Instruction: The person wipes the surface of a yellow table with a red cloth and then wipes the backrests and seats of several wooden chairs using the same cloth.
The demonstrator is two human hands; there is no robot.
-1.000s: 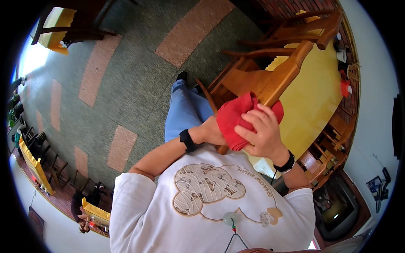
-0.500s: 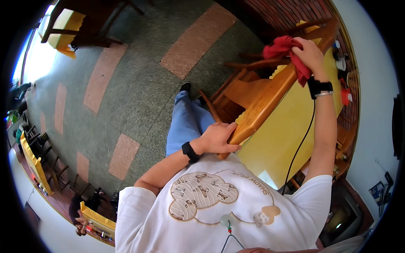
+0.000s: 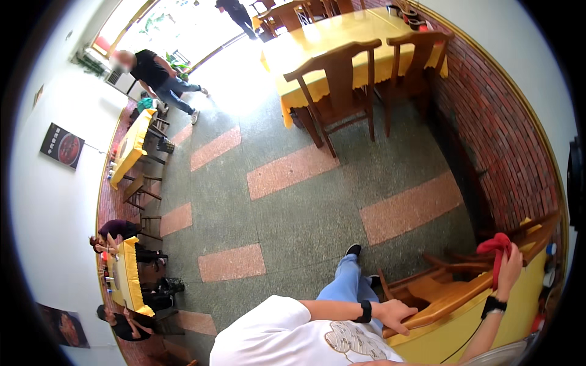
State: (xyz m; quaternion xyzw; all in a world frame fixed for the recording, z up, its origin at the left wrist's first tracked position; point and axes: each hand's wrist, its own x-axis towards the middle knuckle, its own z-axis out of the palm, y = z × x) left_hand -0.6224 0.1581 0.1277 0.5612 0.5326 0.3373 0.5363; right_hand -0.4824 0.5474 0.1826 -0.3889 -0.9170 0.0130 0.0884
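My left hand (image 3: 394, 315) is closed over the near end of the top rail of a wooden chair (image 3: 459, 300). Farther along that rail, my right hand (image 3: 510, 268) grips a bunched red cloth (image 3: 495, 246), which hangs against the wood. Whether the cloth touches the rail all along is hard to tell. The chair's back stands against a table with a yellow cloth (image 3: 517, 312), on my right. Part of the chair's seat is hidden behind the rail.
Ahead stands another yellow-covered table (image 3: 329, 46) with wooden chairs (image 3: 340, 82) along its near side. A brick-faced lower wall (image 3: 510, 116) runs along the right. People sit at a table (image 3: 129, 268) on the left; a person in black (image 3: 160, 76) walks near the bright doorway.
The view has swung up toward the room, so the doorway and far tables show. My left hand keeps its hold on the chair rail; my right hand still grips the red cloth.
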